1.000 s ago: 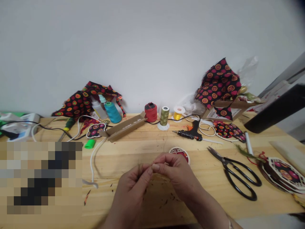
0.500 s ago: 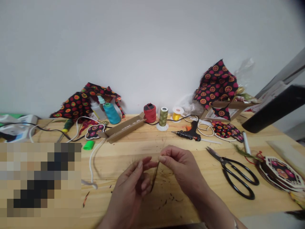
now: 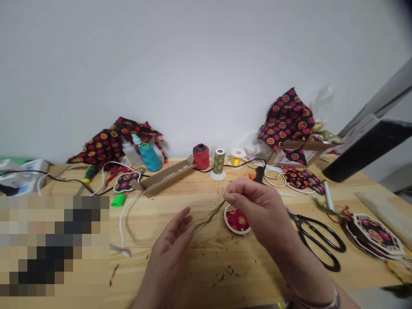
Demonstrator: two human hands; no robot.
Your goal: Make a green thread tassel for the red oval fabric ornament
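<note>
My right hand (image 3: 254, 210) is closed, thumb and forefinger pinching a thin bundle of olive-green threads (image 3: 210, 216). The loose strands slant down and left toward my left hand (image 3: 174, 244). That hand is open, its fingers curved and its thumb apart, close to the strand ends. Below the right fingertips is a round ornament (image 3: 238, 221) with a pale rim and red patterned fabric, partly hidden by the hand. Whether it hangs from the threads is unclear. Black-handled scissors (image 3: 317, 236) lie to the right, partly covered by my right forearm.
Behind the hands stand red (image 3: 201, 157), olive (image 3: 219, 162) and yellow (image 3: 237, 158) thread spools, beside an open cardboard box (image 3: 167, 178). A glue gun (image 3: 259, 175) lies behind my right hand. Stacked ornaments (image 3: 375, 236) sit at right. A green cap (image 3: 118, 200) lies left.
My right hand has risen slightly and moved right, drawing the threads away from my left hand. The ornament, a thin dark edge before, now shows its round face.
</note>
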